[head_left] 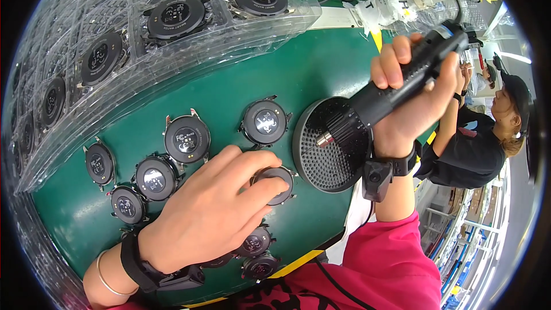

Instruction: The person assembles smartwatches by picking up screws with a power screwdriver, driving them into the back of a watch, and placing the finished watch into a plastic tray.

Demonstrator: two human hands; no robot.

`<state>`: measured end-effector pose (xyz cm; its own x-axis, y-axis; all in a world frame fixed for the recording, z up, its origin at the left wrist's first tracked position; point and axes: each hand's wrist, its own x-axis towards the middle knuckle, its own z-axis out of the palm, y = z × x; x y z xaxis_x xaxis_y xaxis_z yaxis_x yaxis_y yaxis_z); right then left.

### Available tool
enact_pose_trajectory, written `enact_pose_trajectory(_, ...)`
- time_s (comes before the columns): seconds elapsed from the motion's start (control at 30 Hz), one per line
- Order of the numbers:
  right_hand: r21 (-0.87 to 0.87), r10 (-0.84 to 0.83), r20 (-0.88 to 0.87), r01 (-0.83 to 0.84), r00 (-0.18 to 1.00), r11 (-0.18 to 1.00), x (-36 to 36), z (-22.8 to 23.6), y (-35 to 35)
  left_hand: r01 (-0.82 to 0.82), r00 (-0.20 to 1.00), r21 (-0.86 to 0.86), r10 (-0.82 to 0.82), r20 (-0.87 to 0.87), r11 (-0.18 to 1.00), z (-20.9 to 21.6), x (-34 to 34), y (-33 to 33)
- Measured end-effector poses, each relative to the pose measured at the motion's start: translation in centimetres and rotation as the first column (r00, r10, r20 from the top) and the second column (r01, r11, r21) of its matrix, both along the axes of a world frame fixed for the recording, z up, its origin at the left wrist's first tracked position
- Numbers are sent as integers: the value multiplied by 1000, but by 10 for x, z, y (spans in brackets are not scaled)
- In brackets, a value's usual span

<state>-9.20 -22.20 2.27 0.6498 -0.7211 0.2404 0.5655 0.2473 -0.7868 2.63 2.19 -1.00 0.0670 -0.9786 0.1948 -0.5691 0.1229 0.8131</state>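
My right hand (418, 89) is wrapped around a black electric screwdriver (390, 89). Its metal tip points down and left over a round black dimpled pad (327, 172). My left hand (209, 206) reaches across the table with thumb and index finger on a round black smartwatch case (281, 194), which lies back side up and is partly covered by the fingers. Just beyond it rests another watch case (265, 121). More cases lie to the left, among them one with metal lugs (187, 139) and one beside it (155, 178). Several others sit below my left hand, partly hidden.
Stacked transparent plastic trays (132, 51) fill the far left, holding several watch cases (175, 17). The green tabletop (321, 60) has a yellow-striped near edge. A cable runs up from the screwdriver. At the right, another person (482, 138) in black works beside shelving.
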Motion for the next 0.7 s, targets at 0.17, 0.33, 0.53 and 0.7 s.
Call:
enact_pose_trajectory(0.17, -228, -4, 88, 24, 996, 973, -4, 11, 17, -16, 1000, 18, 16, -4, 1000, 5, 0, -2)
enact_pose_trajectory(0.33, -292, 45, 151, 1, 987, 957, -11, 19, 26, 24, 1000, 28, -24, 2, 999, 9, 1, -4)
enact_pose_trajectory(0.53, -400, 114, 192, -29, 975, 916, -11, 21, 30, 25, 997, -5, -25, 78, 1000, 5, -2, -5)
enact_pose_trajectory(0.7, -473, 144, 171, -47, 975, 880, -14, 25, 35, 26, 995, -8, -25, 95, 1000, 3, -2, -7)
